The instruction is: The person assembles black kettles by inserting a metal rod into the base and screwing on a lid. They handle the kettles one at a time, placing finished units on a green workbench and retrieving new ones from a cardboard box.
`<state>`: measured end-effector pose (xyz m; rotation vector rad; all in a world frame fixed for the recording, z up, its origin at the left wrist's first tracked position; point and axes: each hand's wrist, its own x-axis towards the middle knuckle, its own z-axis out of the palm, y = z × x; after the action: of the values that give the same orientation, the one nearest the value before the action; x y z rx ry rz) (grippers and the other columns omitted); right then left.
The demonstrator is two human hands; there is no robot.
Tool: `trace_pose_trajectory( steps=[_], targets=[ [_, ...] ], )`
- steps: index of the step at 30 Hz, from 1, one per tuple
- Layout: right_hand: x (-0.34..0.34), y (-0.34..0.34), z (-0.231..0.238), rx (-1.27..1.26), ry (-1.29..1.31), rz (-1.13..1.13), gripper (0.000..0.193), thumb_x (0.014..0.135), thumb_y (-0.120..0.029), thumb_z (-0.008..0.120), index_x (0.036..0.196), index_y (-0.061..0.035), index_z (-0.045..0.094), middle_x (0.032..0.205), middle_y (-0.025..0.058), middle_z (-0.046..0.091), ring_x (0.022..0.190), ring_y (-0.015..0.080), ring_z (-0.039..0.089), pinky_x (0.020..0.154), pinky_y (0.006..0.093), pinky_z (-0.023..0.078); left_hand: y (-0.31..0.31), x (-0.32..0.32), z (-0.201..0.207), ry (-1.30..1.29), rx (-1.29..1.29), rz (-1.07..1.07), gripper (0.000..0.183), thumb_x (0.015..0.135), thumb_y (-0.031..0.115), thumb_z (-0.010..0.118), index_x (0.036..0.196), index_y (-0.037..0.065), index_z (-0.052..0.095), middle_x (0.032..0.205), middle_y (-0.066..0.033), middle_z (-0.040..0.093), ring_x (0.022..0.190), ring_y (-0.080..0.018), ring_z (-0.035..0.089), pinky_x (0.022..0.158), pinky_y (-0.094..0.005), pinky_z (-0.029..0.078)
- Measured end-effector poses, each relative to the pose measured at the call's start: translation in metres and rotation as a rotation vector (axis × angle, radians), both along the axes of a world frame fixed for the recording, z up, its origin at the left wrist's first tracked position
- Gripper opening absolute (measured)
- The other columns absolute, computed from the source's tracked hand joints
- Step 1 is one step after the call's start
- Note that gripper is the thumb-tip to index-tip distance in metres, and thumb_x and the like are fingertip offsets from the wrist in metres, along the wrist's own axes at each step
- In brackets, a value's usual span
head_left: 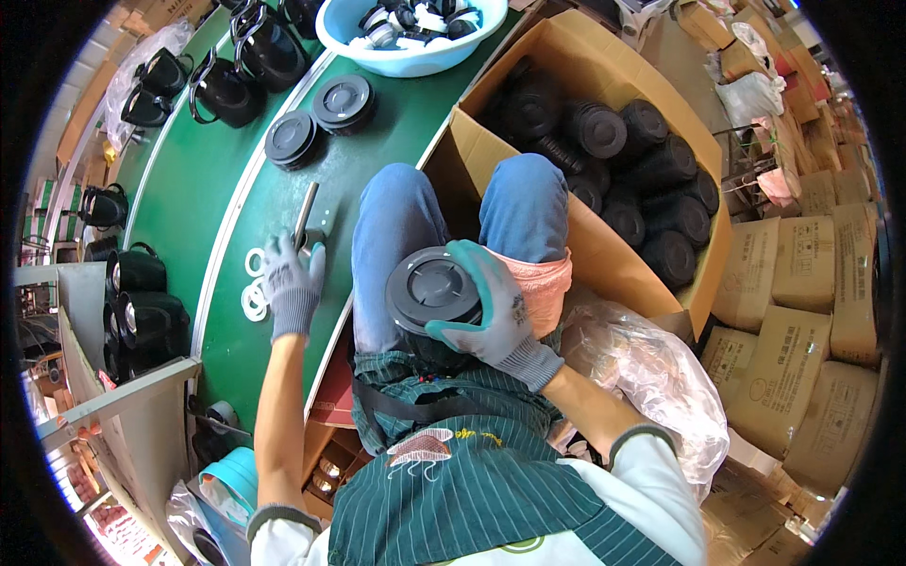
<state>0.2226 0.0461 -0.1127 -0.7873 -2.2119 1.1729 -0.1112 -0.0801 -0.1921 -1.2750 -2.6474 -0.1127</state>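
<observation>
Right hand [491, 307], in a grey-and-teal glove, grips a round dark-grey plastic lid [434, 291] over the lap, fingers wrapped around its rim. Left hand [291, 281], gloved too, rests on the green table [226, 189], fingers partly curled over a slim metal tool [307, 215]; can't tell if it's actually gripped. White rubber rings [254, 283] lie just beside that hand. Two stacks of the same lids [319, 118] sit further up the table. Cardboard box of black round parts [623, 179] at right, light-blue plastic basin [411, 38] at top.
</observation>
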Motion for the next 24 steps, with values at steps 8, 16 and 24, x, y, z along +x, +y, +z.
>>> trace_pose_trajectory(
  steps=[8,16,24],
  targets=[
    [0.005,0.000,-0.008,-0.018,0.071,0.046,0.132,0.078,-0.066,0.081,0.161,0.0060,0.010,0.151,0.0309,0.042,0.141,0.0454,0.045,0.118,0.0517,0.036,0.048,0.031,0.115,-0.890,0.245,-0.346,0.040,0.096,0.020,0.071,0.131,0.002,0.068,0.088,-0.0126,0.070,0.080,-0.0197,0.071,0.076,-0.0313,0.055],
    [0.005,0.020,-0.013,-0.766,0.578,-0.098,0.076,0.109,-0.050,0.043,0.164,-0.0038,0.020,0.143,0.0239,0.056,0.134,0.0331,0.056,0.115,0.0446,0.042,0.079,0.098,0.204,-0.678,-0.415,-0.831,0.057,0.086,0.026,0.071,0.141,0.011,0.060,0.097,-0.0180,0.064,0.086,-0.0353,0.068,0.079,-0.0446,0.053],
    [-0.019,0.077,-0.056,-0.760,0.903,0.335,0.047,0.112,-0.027,0.038,0.148,0.0019,0.045,0.076,0.0095,0.068,0.076,0.0276,0.071,0.089,0.0414,0.059,0.062,0.137,0.194,-0.590,-0.217,-0.644,0.046,0.098,0.037,0.059,0.137,0.011,0.062,0.094,-0.0177,0.065,0.082,-0.0363,0.070,0.071,-0.0436,0.055]
  ],
)
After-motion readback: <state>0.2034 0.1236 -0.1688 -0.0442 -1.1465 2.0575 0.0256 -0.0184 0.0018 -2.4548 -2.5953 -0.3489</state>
